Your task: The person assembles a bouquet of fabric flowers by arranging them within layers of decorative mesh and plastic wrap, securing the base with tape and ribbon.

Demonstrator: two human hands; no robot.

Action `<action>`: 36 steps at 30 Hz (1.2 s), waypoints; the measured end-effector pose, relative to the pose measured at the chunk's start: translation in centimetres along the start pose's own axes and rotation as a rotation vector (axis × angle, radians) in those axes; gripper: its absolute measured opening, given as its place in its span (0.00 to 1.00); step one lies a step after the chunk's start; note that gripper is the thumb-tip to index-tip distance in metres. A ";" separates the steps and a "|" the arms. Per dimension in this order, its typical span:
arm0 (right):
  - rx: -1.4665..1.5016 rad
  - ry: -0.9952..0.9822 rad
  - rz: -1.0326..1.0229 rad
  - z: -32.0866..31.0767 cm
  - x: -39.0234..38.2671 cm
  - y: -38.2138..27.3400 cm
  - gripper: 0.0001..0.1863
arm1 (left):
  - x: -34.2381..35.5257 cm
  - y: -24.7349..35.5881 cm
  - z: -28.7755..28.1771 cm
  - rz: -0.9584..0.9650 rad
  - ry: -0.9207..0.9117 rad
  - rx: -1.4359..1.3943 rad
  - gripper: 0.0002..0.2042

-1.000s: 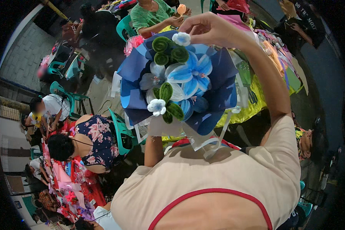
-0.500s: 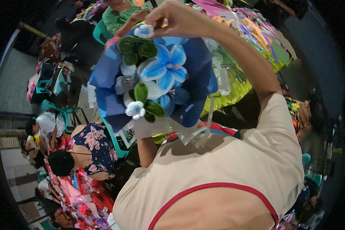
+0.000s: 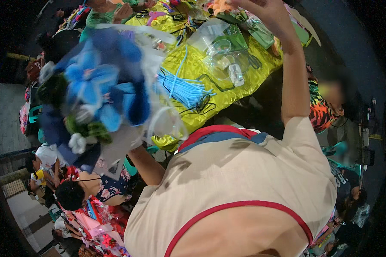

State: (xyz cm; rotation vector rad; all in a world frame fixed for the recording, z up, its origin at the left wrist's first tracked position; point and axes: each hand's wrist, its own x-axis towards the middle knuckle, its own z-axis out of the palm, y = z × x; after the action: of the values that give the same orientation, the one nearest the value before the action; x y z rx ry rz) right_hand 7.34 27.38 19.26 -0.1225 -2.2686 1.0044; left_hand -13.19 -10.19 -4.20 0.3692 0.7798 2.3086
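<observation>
A bouquet of fuzzy pipe-cleaner flowers (image 3: 92,77), blue and white with green leaves and navy wrapping, is held up at the left, blurred by motion. My left forearm (image 3: 146,166) runs up to its base; the wrapping hides that hand, which carries the bouquet. My right hand (image 3: 266,12) reaches over the table at the top edge, partly cut off, fingers stretched out near a peach flower (image 3: 219,6). Nothing shows in it. A bundle of light-blue pipe cleaners (image 3: 186,88) lies on the table between my arms.
A yellow cloth (image 3: 244,96) covers the table. On it are a clear plastic container (image 3: 223,64), green packs (image 3: 236,36) and dark-handled tools. A person in a floral top (image 3: 113,184) sits at the left by a table of red and pink bouquets (image 3: 103,227).
The bouquet has moved left and tipped, uncovering the yellow table. My right hand has left the small white-blue flower at its top and moved right, over the table.
</observation>
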 end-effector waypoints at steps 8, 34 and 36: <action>0.295 0.160 0.673 7.5 -18.6 12.1 0.11 | 1.5 3.0 -0.9 -0.079 -0.075 -0.047 0.14; 0.344 -0.515 0.864 18.2 -23.6 10.7 0.15 | 0.4 3.0 0.7 -0.087 -0.293 -0.587 0.11; 0.352 -0.522 0.789 17.5 -23.3 11.3 0.16 | 0.8 1.8 0.6 -0.102 -0.409 -0.723 0.10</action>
State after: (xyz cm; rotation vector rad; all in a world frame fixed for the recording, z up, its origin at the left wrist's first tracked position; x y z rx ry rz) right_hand 13.37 16.67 -9.44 -0.7147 -2.4855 2.0215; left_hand -14.42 -10.42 -2.58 0.4267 -0.2378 2.1390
